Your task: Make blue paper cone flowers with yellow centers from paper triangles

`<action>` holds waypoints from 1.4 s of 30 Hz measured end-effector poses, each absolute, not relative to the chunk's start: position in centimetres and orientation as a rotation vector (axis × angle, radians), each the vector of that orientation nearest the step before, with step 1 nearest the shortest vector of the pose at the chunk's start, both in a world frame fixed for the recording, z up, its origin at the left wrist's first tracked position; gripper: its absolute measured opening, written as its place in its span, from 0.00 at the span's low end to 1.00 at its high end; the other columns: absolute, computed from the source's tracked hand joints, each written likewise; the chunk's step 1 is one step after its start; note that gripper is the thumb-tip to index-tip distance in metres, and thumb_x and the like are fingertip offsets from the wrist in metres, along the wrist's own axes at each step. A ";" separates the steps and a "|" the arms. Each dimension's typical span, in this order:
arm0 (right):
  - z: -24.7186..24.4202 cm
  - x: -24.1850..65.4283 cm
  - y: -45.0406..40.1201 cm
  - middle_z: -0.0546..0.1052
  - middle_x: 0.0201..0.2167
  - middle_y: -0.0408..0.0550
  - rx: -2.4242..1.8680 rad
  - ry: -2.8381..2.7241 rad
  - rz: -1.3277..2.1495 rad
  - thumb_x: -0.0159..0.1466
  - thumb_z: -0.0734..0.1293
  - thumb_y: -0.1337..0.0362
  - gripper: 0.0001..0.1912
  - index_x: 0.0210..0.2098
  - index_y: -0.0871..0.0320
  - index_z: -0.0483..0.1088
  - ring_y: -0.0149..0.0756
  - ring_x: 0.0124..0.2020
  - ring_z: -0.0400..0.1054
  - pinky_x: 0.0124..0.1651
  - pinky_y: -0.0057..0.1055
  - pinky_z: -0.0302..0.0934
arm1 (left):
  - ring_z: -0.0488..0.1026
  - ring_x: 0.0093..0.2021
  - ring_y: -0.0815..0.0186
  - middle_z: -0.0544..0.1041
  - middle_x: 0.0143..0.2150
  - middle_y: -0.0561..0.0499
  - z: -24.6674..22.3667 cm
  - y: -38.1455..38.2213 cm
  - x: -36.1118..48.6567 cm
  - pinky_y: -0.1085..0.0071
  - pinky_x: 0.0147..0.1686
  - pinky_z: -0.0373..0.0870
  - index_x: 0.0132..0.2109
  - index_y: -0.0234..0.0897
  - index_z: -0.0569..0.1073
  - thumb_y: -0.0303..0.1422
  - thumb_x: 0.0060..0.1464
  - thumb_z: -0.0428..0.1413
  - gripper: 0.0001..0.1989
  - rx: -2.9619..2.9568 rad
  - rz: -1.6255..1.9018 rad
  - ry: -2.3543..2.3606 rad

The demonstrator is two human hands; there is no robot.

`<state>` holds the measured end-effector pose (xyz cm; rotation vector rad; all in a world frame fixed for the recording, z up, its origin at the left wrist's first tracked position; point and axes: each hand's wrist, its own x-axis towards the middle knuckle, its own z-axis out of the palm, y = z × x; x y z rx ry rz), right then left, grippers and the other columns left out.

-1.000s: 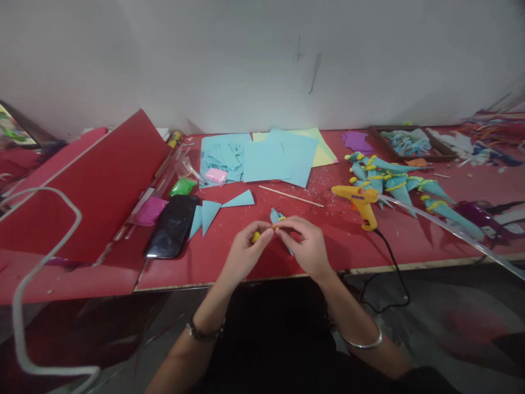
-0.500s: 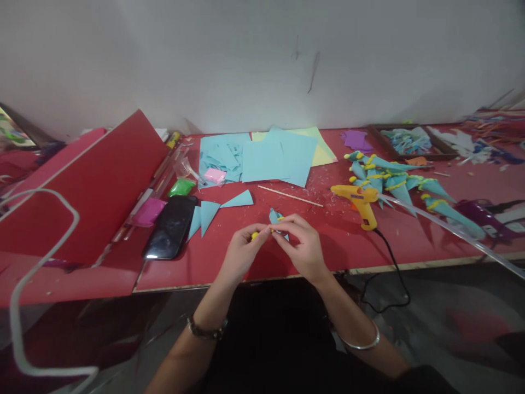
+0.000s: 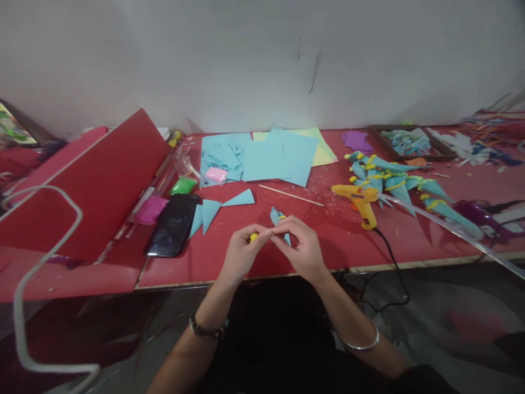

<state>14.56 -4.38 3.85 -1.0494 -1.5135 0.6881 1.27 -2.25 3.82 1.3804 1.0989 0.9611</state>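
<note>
My left hand (image 3: 240,250) is closed with a lump of yellow clay (image 3: 254,237) held in its curled fingers. The fingertips of my right hand (image 3: 301,247) are pinched together and meet the left ones, with a tiny bit of the yellow clay between them. Just behind the fingers lies a small blue paper cone (image 3: 276,215) with yellow trim, partly hidden by my right hand. Left of the hands are several flat blue paper pieces (image 3: 211,212) and a black phone (image 3: 172,225).
A yellow glue gun (image 3: 361,203) with a long clear stick lies to the right, near several trimmed blue cones (image 3: 397,186). Blue sheets (image 3: 266,160) and a thin wooden stick (image 3: 291,195) lie behind. A red board (image 3: 90,191) leans at left; a tray (image 3: 445,148) holds scraps.
The fingertips have shifted slightly against each other, so less yellow shows between them. The whole view has moved a little; things on the table stay in place.
</note>
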 end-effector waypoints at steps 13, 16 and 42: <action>2.2 14.7 -4.0 0.70 0.23 0.41 -1.060 -0.995 1.091 0.57 0.63 0.61 0.07 0.30 0.56 0.70 0.26 0.26 0.64 0.31 0.25 0.61 | 0.57 0.21 0.74 0.64 0.21 0.54 4.1 -2.6 1.0 0.77 0.21 0.53 0.25 0.33 0.68 0.47 0.51 0.46 0.21 1.198 0.962 1.086; 2.3 14.7 -4.1 0.70 0.23 0.41 -1.064 -1.025 1.100 0.57 0.62 0.62 0.07 0.29 0.57 0.70 0.25 0.26 0.63 0.31 0.24 0.60 | 0.55 0.21 0.76 0.60 0.20 0.57 3.9 -2.6 1.0 0.78 0.22 0.52 0.23 0.34 0.64 0.43 0.47 0.51 0.16 1.278 0.944 1.112; 1.1 15.5 -3.7 0.74 0.25 0.42 -1.038 -0.889 1.334 0.53 0.67 0.65 0.06 0.31 0.57 0.72 0.24 0.25 0.66 0.33 0.24 0.61 | 0.56 0.21 0.73 0.59 0.18 0.55 4.1 -2.2 0.5 0.75 0.22 0.53 0.21 0.33 0.68 0.37 0.50 0.45 0.17 1.484 0.823 0.998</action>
